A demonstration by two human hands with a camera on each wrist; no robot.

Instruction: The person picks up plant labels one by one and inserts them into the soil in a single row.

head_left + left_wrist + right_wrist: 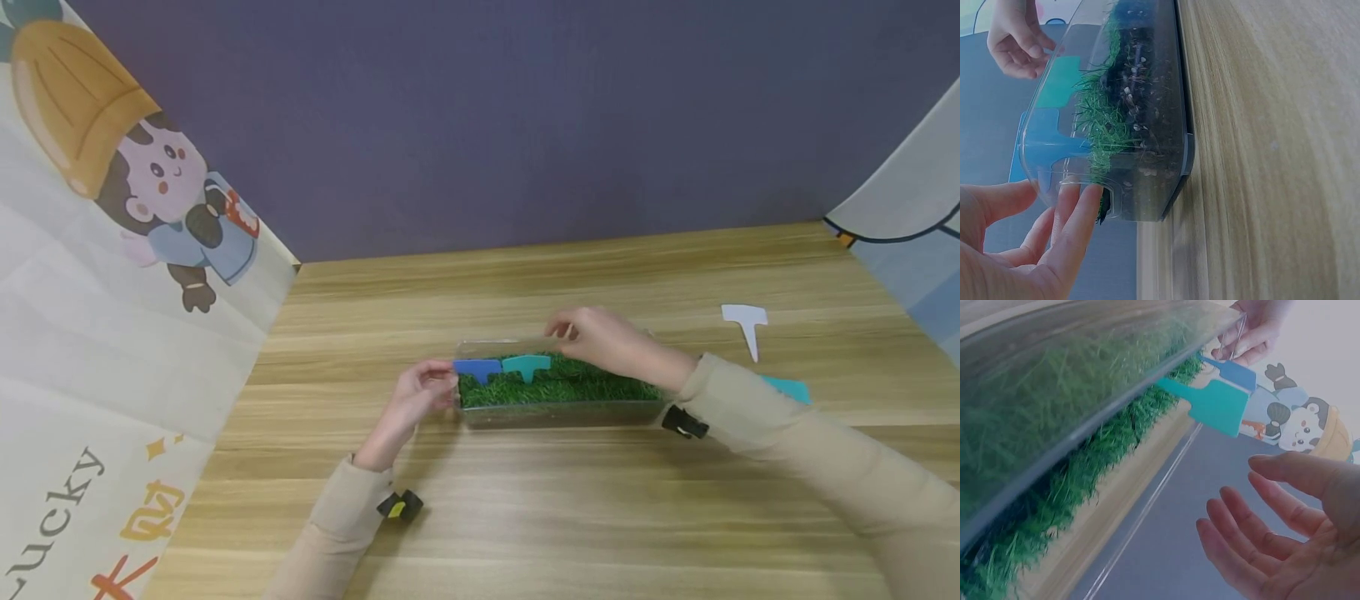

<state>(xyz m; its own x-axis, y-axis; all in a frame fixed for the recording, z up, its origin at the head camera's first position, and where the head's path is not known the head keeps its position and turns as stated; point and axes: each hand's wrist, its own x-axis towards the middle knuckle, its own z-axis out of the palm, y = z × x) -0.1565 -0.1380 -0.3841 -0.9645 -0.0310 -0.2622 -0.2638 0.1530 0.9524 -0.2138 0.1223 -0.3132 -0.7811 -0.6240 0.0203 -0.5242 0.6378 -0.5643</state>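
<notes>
Clear plastic makes up the long planter box, which sits lengthwise on the wooden bench and is lined with artificial grass. From the head view, a blue plant label and a teal plant label stand side by side in the grass at the box's left end. The left hand rests against that end, apparently steadying it, while the right hand hovers over the back rim. A white plant label and another teal one lie on the bench to the right, well apart from the box.

The left wrist view shows the left hand's fingers straight and touching the box's end wall — pressing, not gripping. Dark soil-like matter shows beneath the grass through the clear wall.

The right wrist view shows the right hand open with relaxed fingers, holding nothing, just beside the box's rim — near the teal label but not touching it.
</notes>
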